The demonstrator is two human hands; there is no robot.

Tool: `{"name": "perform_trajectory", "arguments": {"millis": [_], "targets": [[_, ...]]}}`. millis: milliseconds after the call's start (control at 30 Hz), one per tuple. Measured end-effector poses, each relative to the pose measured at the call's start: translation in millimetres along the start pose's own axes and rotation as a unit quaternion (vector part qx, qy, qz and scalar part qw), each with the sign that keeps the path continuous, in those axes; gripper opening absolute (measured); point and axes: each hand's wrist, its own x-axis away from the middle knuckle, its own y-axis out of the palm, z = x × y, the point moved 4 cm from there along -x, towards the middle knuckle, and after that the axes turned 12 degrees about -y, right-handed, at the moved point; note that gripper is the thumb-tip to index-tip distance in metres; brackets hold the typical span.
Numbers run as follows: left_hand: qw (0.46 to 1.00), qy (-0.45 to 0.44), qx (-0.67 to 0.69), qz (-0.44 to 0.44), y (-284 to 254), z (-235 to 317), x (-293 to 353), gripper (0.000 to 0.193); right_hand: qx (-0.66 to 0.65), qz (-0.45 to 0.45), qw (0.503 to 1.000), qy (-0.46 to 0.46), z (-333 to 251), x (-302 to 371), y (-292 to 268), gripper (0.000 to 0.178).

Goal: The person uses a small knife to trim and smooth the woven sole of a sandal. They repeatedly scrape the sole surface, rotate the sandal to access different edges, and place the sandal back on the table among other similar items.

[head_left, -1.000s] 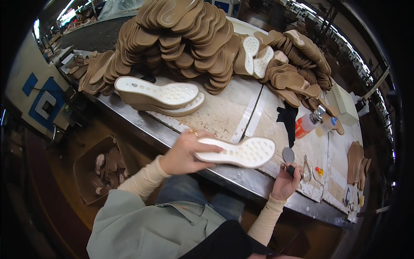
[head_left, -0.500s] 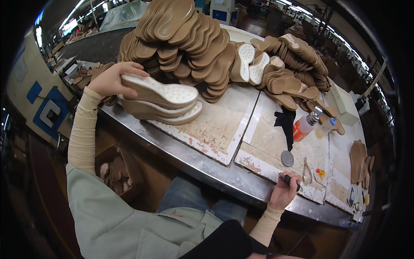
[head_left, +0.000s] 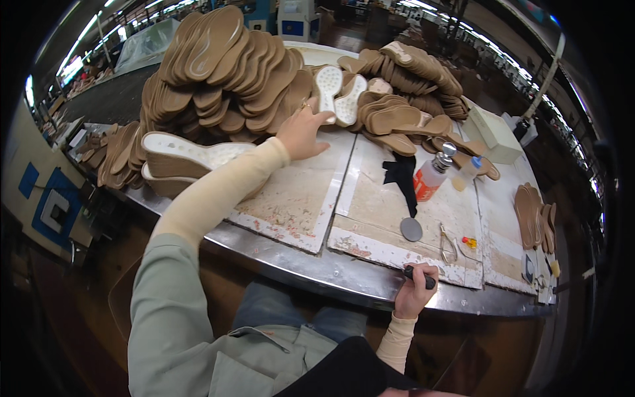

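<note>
My left hand point(head_left: 303, 134) reaches across the bench with thumb and fingers apart, nothing visible in it. Its fingertips are close to two shoe soles with white, dimpled upper faces, a left one point(head_left: 328, 85) and a right one point(head_left: 350, 100); I cannot tell whether they touch. Beneath my left forearm lies a stack of thick wedge soles point(head_left: 173, 163), partly covered by the sleeve, the top one white inside. Near the front edge, my right hand point(head_left: 413, 294) is closed around a black-handled tool point(head_left: 428, 283), whose working end I cannot make out.
Tall piles of brown insoles point(head_left: 218, 73) stand behind, with more piles point(head_left: 423, 79) at the back right. A bottle with a metal top point(head_left: 430, 178), black cloth point(head_left: 402, 175), grey disc point(head_left: 411, 229), pliers point(head_left: 448, 245) and white box point(head_left: 493, 135) are on the bench.
My left hand has let go of the stacked wedge soles and moved right to the white-faced soles. My right hand keeps the black-handled tool. The whole view has shifted.
</note>
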Motion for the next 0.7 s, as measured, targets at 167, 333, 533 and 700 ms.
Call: {"name": "perform_trajectory", "arguments": {"millis": [167,333,533,700], "targets": [[0.981,-0.109,-0.088,0.137,57,-9,-57,0.056,-0.027,0.047,0.997,0.047,6,-3,-5,0.014],[0.978,-0.125,-0.132,0.103,88,-33,-91,0.035,-0.027,0.023,0.998,0.059,7,-5,-4,0.016],[0.932,-0.085,0.187,0.300,18,-30,-68,0.039,-0.036,0.020,0.997,0.058,7,-4,-2,0.014],[0.870,-0.059,0.471,0.132,1,11,29,0.036,-0.033,0.027,0.998,0.042,0,-4,-5,0.014]]}}
